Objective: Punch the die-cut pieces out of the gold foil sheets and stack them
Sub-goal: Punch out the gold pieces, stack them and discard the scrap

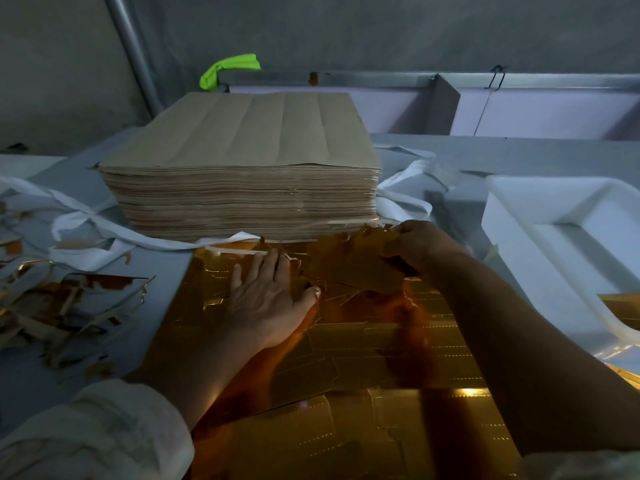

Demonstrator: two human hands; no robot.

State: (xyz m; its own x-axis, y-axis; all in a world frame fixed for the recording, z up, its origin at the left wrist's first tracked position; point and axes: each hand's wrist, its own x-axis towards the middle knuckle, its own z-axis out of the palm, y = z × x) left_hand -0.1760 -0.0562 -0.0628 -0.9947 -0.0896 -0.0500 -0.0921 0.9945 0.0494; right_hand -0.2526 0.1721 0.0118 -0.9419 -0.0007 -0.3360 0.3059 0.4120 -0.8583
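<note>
A gold foil sheet [346, 355] with die-cut lines lies flat in front of me on the table. My left hand [266, 296] presses flat on its far left part, fingers spread and straight. My right hand [415, 244] grips a die-cut gold piece [349, 268] at the sheet's far edge; the piece is lifted and tilted, its ragged edges still meeting the sheet. More gold sheets lie under the top one near me.
A tall stack of brown-backed sheets [242, 174] stands just beyond the foil sheet, with white straps [405, 192] under it. Gold and white scrap strips [69, 306] litter the table at left. A white tray [568, 244] sits at right, with gold pieces [623, 310] at its near edge.
</note>
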